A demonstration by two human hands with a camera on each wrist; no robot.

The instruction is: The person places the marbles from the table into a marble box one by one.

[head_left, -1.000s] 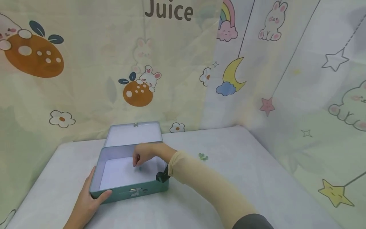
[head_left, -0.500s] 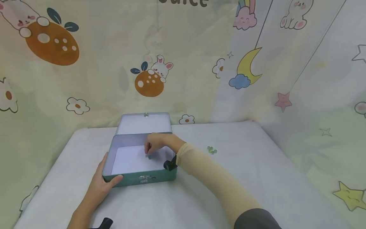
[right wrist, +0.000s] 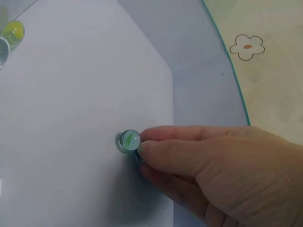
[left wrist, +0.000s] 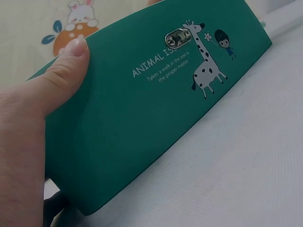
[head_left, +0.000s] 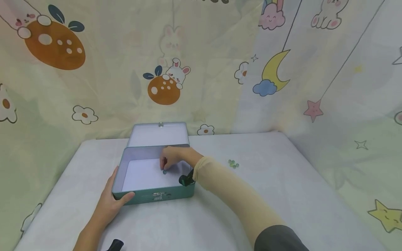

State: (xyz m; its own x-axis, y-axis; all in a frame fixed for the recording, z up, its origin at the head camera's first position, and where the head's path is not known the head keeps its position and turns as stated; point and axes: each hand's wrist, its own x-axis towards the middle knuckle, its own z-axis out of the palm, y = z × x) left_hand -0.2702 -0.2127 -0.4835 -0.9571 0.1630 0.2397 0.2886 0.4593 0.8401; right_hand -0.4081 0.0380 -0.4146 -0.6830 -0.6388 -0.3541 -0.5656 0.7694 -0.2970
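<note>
We note: green tin box [head_left: 142, 197], left hand [head_left: 110, 202] gripping — round glass marbles [right wrist: 129, 140], right hand [right wrist: 222, 170] pinching one — white table [head_left: 282, 198], printed cloth [head_left: 207, 101].

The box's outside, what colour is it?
The box is green outside, showing best in the left wrist view.

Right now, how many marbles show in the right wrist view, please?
At least 3: a bluish marble at the right hand, a yellow marble upper left, and a clear marble cut off below it. More may be hidden.
</note>
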